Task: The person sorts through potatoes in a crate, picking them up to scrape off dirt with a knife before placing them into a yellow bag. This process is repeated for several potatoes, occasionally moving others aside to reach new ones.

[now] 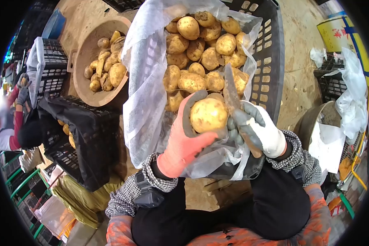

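Resting in the left hand (186,143), one potato (209,115) is cupped by curled fingers at the frame's centre. One knife (233,96) is held by the closed fingers of the right hand (266,133), its blade pointing up-frame. Roughly twenty loose potatoes (191,83) are bounded by the crate (274,61); little room is left between the hands. Red characters are borne by a yellow container (336,35), upper right, too small to be read.
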`<state>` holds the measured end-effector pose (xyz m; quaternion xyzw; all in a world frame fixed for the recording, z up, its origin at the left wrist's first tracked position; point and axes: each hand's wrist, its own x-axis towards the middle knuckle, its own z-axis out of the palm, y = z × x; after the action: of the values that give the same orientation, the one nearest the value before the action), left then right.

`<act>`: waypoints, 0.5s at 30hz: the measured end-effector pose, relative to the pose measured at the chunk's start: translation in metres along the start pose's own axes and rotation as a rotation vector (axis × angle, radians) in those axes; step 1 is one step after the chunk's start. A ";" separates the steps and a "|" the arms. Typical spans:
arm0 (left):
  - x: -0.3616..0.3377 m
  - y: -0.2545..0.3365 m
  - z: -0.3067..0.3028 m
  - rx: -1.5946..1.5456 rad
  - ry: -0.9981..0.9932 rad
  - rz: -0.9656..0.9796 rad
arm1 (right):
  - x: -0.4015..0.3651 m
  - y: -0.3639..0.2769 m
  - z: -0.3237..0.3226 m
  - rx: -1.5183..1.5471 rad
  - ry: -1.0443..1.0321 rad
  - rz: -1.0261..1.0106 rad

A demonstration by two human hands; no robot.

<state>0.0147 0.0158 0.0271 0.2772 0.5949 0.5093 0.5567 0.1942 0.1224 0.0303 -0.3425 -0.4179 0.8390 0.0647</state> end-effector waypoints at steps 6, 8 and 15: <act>0.003 -0.004 -0.005 -0.135 -0.229 0.033 | -0.002 0.000 -0.001 -0.043 -0.106 -0.011; 0.004 -0.001 -0.003 -0.006 -0.132 0.046 | 0.000 -0.001 -0.003 0.037 -0.101 0.047; 0.003 -0.014 -0.003 0.015 -0.078 0.120 | 0.002 0.003 -0.001 -0.090 -0.076 -0.175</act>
<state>0.0147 0.0133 0.0123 0.3363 0.5590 0.5261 0.5456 0.1943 0.1221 0.0270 -0.2750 -0.4857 0.8229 0.1062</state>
